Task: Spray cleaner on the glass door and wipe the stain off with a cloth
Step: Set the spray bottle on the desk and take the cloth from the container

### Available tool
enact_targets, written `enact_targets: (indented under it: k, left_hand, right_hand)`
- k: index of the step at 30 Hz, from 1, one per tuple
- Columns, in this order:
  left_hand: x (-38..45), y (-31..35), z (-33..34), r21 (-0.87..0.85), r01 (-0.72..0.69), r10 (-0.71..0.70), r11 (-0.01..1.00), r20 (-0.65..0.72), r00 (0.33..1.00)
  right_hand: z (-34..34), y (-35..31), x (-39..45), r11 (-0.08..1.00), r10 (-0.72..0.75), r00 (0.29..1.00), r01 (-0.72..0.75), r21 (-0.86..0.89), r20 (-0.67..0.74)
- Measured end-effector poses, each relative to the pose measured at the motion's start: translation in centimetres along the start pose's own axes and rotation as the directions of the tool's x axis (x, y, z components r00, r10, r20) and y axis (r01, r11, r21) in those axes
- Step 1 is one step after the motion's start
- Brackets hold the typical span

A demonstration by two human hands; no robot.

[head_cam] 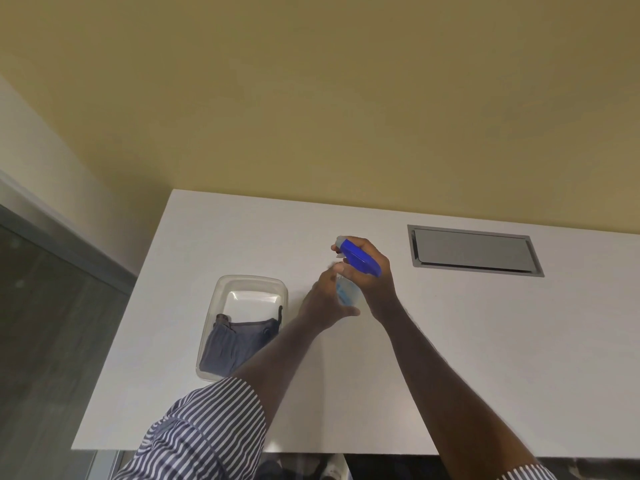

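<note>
Soft even light, wide-angle edge bending

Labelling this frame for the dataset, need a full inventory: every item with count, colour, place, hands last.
table: 1, white, fills the lower middle and right, against the wall
wall: 1, yellow, behind the table
cable hatch: 1, grey metal, set flush in the tabletop, far right
plastic tray: 1, clear, on the table left of centre
cloth: 1, dark grey-blue, folded in the near end of the tray
spray bottle: 1, clear body with blue trigger head, held above the table centre
glass panel: 1, dark with grey frame, far left
sleeves: 2, blue-white striped, bottom edge
left hand: 1, on the bottle's lower body
right hand: 1, gripping the bottle's neck and head
</note>
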State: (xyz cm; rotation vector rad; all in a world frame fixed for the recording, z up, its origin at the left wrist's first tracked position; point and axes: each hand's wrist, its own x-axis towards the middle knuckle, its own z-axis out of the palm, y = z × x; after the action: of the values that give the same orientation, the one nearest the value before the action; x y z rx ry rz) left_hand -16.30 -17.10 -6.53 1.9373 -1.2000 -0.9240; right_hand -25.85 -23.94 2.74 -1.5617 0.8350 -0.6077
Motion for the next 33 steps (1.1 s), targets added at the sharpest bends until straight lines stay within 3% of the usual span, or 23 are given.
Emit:
enact_targets:
  k: [8, 17, 20, 25, 28, 31, 33]
  left_hand:
    - [-1.2, 0.4, -1.2, -0.120, 0.037, -0.033, 0.992, 0.040, 0.999]
    - [-5.7, 1.1, -2.7, 0.121, 0.000, 0.015, 0.993, -0.127, 0.992]
    - [-7.9, 0.6, -3.4, 0.201, -0.027, 0.062, 0.979, -0.171, 0.983]
    - [-12.3, -1.3, -4.6, 0.474, -0.136, 0.234, 0.870, -0.154, 0.960]
    - [-14.8, -2.2, -5.5, 0.531, -0.102, 0.223, 0.841, -0.170, 0.960]
    - [-17.1, -3.0, -6.9, 0.534, -0.054, 0.185, 0.844, -0.195, 0.963]
    - [-18.2, -3.7, -8.0, 0.535, -0.055, 0.194, 0.843, -0.208, 0.959]
  right_hand:
    - [-1.4, -0.5, -1.5, 1.000, 0.001, 1.000, -0.001, 0.019, -0.014]
    - [-2.6, 2.0, -6.8, 0.996, 0.081, 0.984, -0.087, -0.030, -0.157]
    - [-2.0, 4.1, -9.3, 0.990, 0.107, 0.983, -0.119, -0.075, -0.148]
    - [0.4, 6.5, -13.1, 0.964, 0.131, 0.989, -0.145, -0.223, -0.073]
    - [2.2, 7.2, -14.6, 0.904, 0.051, 0.999, -0.048, -0.425, -0.004]
    - [4.6, 7.1, -15.6, 0.698, -0.074, 0.997, 0.078, -0.712, 0.037]
    - [6.3, 6.6, -15.9, 0.582, -0.095, 0.992, 0.127, -0.803, 0.088]
